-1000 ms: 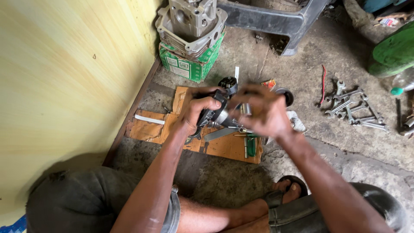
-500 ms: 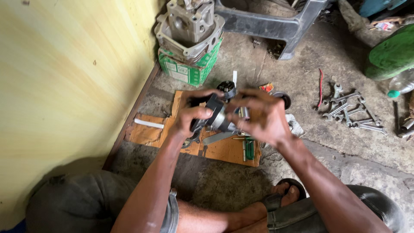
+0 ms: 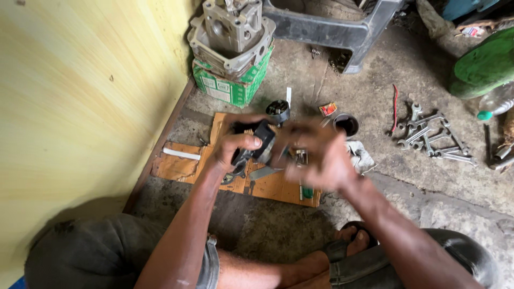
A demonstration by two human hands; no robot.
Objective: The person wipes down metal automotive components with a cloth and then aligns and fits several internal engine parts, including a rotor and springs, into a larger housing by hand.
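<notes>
You have two hands in view: your left hand [image 3: 235, 147] and your right hand [image 3: 316, 155], both on one dark part [image 3: 261, 143]. Under them lies one cardboard sheet [image 3: 182, 167]. Against the wall you have one green box [image 3: 230, 88], with one engine casting [image 3: 231, 32] on top. There is one grey stool [image 3: 342, 32] behind. On the floor you have one cluster of spanners [image 3: 433, 139], too tangled for an exact count, one red wire [image 3: 395, 104], one black cup [image 3: 346, 124], one rag [image 3: 361, 155], one bottle with a green cap [image 3: 495, 107] and one green round thing [image 3: 484, 67].
</notes>
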